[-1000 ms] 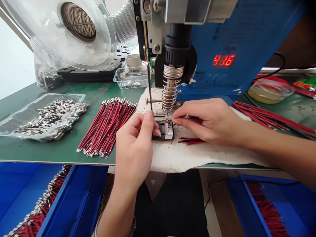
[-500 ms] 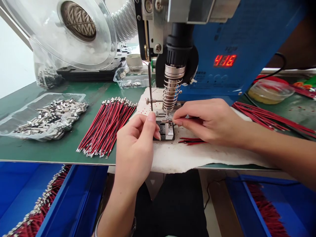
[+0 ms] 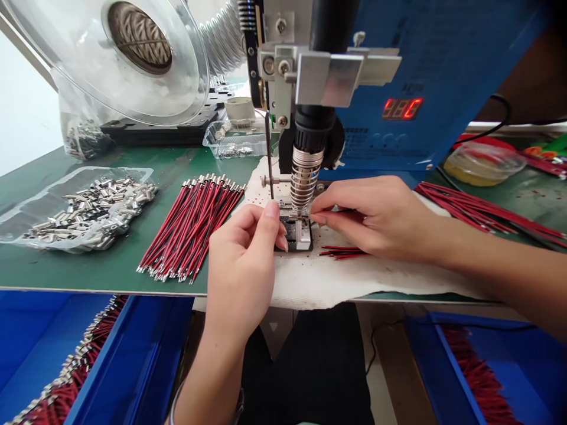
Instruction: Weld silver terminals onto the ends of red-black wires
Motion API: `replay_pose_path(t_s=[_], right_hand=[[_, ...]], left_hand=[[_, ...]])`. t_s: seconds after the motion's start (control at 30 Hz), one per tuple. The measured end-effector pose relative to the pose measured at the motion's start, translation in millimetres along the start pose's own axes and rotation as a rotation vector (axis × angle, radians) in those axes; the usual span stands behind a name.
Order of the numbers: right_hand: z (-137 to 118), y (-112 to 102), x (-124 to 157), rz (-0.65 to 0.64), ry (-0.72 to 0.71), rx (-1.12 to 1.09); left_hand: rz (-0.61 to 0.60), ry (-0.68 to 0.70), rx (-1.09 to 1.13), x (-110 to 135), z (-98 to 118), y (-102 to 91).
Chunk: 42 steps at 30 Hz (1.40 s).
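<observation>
My left hand (image 3: 241, 262) is closed in a pinch at the left side of a small black and metal fixture (image 3: 297, 233) on a white cloth (image 3: 319, 277). What it pinches is too small to name. My right hand (image 3: 376, 215) pinches from the right, its fingertips at the fixture, with red and black wire (image 3: 343, 252) running out beneath the palm. Straight above the fixture, the coiled head (image 3: 305, 177) of the blue machine (image 3: 425, 71) stands low, its tip down at the fixture.
A bundle of red and black wires (image 3: 190, 227) lies left of the cloth, and a bag of metal terminals (image 3: 88, 209) further left. More wires (image 3: 482, 212) lie at the right. Blue bins (image 3: 133, 360) with finished wires hang below the green table's edge. A clear reel (image 3: 128, 53) stands at the back left.
The machine's head has come down onto the fixture, and its bracket is now in view. The red display reading has changed. Both hands have stayed in place.
</observation>
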State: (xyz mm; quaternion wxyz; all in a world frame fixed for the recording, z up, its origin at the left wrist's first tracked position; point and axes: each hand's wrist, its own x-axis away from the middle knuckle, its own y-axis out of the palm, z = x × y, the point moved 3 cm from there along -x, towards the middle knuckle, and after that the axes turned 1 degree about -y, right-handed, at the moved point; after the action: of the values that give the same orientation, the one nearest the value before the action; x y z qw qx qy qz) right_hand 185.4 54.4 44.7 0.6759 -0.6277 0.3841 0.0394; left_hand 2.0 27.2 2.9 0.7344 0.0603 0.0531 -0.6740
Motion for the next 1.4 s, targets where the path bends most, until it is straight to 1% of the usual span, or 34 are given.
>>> replay_pose_path(t_s=[0.37, 0.7, 1.13, 1.4], right_hand=[[-0.5, 0.2, 0.0, -0.030, 0.028, -0.019], [-0.9, 0.0, -0.4, -0.014, 0.005, -0.018], [-0.3, 1.0, 0.5, -0.019, 0.013, -0.002], [-1.0, 1.4, 1.8, 0.017, -0.012, 0.020]], left_hand=[[0.015, 0.025, -0.013, -0.3, -0.7, 0.6], [0.017, 0.030, -0.007, -0.3, 0.0, -0.4], [0.018, 0.026, -0.019, 0.9, 0.5, -0.7], [0.018, 0.023, -0.013, -0.5, -0.4, -0.2]])
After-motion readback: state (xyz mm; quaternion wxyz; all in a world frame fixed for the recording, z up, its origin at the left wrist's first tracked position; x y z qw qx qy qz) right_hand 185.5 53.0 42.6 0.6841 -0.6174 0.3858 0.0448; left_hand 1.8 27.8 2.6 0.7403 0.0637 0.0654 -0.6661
